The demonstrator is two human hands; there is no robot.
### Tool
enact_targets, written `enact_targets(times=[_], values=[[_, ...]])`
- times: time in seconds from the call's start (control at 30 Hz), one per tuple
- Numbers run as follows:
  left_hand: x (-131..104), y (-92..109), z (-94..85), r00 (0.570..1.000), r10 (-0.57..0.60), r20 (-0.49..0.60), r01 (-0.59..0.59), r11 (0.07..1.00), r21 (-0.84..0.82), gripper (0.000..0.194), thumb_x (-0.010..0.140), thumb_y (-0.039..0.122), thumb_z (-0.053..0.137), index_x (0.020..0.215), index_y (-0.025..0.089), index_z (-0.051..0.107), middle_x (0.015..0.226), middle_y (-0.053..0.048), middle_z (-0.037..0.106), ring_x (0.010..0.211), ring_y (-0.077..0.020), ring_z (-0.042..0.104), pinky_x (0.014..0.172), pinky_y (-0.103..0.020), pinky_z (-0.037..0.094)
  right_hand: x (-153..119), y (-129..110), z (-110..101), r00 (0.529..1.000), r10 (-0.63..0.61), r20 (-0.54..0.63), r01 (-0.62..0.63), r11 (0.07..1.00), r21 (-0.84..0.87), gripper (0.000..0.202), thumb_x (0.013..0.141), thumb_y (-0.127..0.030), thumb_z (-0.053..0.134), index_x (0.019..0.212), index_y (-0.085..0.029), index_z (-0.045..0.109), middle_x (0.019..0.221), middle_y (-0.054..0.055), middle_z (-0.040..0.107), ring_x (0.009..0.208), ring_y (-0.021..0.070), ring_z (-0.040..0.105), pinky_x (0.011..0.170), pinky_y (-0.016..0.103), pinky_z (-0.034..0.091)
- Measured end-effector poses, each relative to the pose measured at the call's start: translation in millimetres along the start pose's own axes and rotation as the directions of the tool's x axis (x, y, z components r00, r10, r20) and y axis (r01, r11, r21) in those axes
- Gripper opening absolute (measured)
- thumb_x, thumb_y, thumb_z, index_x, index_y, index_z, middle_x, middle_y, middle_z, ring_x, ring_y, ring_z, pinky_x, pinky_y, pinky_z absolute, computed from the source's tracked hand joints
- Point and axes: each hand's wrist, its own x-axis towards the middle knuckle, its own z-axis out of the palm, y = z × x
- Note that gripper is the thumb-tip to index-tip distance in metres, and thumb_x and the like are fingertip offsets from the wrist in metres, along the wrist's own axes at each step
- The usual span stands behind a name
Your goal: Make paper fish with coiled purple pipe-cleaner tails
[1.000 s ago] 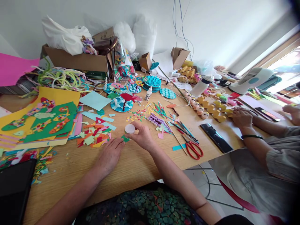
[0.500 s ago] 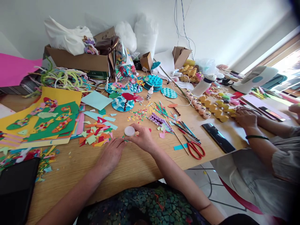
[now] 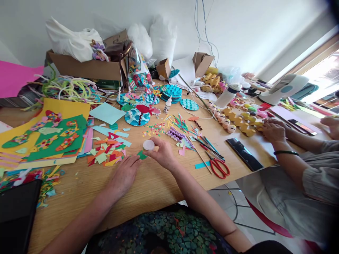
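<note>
My right hand (image 3: pixel 162 153) pinches a small round object with a whitish, cloudy top (image 3: pixel 148 145) just above the table; its exact kind does not show. Beneath and beside it is a small green paper piece (image 3: pixel 142 155), partly covered. My left hand (image 3: pixel 124 174) lies low on the table, fingers stretched out, fingertips at the left edge of the green piece. Coloured paper scraps (image 3: pixel 106 153) are heaped just beyond the left hand. Tiny paper bits (image 3: pixel 155 129) are scattered past the right hand.
Red-handled scissors (image 3: pixel 219 167), pencils, a wooden stick and a phone (image 3: pixel 244 154) lie to the right. A glue bottle (image 3: pixel 167 104) stands behind, near blue decorated discs (image 3: pixel 137 117). Paper fish rest on a green sheet (image 3: pixel 79 123) at left. A co-worker's hands (image 3: pixel 275 130) are at the far right.
The round object and my right hand have shifted slightly right and up, and more of the green paper piece shows between my hands. The camera view has turned slightly.
</note>
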Motion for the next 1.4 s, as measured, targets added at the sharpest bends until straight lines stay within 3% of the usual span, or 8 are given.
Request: enact_targets(times=[0.37, 0.63, 1.07, 1.4], values=[[-1.4, -1.3, 2.5, 0.999, -0.035, 0.027, 0.036, 0.999, -0.037, 0.035, 0.083, 0.008, 0.036, 0.107, 0.016, 0.059, 0.116, -0.008, 0.061, 0.107, -0.0219, 0.055, 0.096, -0.043, 0.041, 0.4, 2.2, -0.1, 0.999, 0.024, -0.047, -0.02, 0.996, 0.085, 0.018, 0.067, -0.032, 0.066, 0.074, -0.018, 0.057, 0.072, -0.001, 0.06, 0.069, 0.0134, 0.055, 0.064, 0.023, 0.04], [-0.4, 0.9, 0.8, 0.997, -0.064, 0.04, 0.066, 0.997, -0.049, 0.037, 0.083, 0.008, 0.034, 0.106, 0.016, 0.06, 0.116, -0.009, 0.06, 0.106, -0.0242, 0.054, 0.091, -0.045, 0.043, -0.9, -0.5, 4.1, 1.0, 0.017, 0.012, -0.018, 0.999, 0.044, 0.017, 0.067, -0.029, 0.068, 0.074, -0.018, 0.058, 0.073, -0.001, 0.061, 0.07, 0.0135, 0.056, 0.065, 0.024, 0.041], [-1.4, -0.6, 3.1, 1.0, -0.026, -0.003, 0.025, 0.996, -0.088, 0.036, 0.082, 0.009, 0.034, 0.106, 0.013, 0.06, 0.116, -0.012, 0.06, 0.106, -0.0244, 0.055, 0.093, -0.046, 0.041, -2.6, -1.1, -2.3, 1.0, 0.022, -0.021, -0.022, 1.0, 0.018, 0.018, 0.067, -0.032, 0.068, 0.076, -0.018, 0.059, 0.074, -0.001, 0.062, 0.071, 0.0138, 0.056, 0.065, 0.024, 0.04], [-0.4, 0.7, 2.1, 0.996, -0.082, 0.033, 0.085, 0.989, -0.12, 0.036, 0.084, 0.01, 0.033, 0.107, 0.018, 0.06, 0.117, -0.008, 0.06, 0.107, -0.0232, 0.053, 0.091, -0.044, 0.042, -2.0, -5.0, 4.4, 1.0, 0.02, 0.016, -0.021, 0.999, 0.033, 0.017, 0.068, -0.031, 0.067, 0.076, -0.019, 0.059, 0.075, -0.001, 0.062, 0.072, 0.0142, 0.057, 0.067, 0.025, 0.042]])
